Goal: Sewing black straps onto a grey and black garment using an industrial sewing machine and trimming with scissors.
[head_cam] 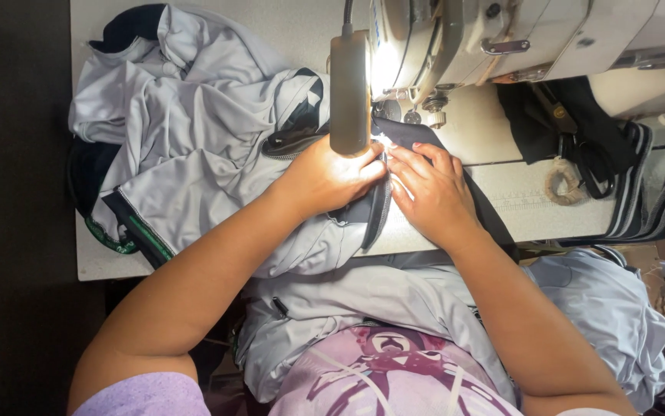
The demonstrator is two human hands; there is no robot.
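A light grey garment with dark trim lies bunched on the sewing table and hangs down into my lap. My left hand presses flat on the fabric just left of a dark zipper strip. On the other side of the zipper, my right hand holds the dark fabric down, fingers spread toward the needle. Both hands sit right in front of the sewing machine head, under its bright lamp.
Black scissors and a coil of twine lie on the table at the right, beside dark striped cloth. More grey fabric hangs at my right side. The floor to the left is dark.
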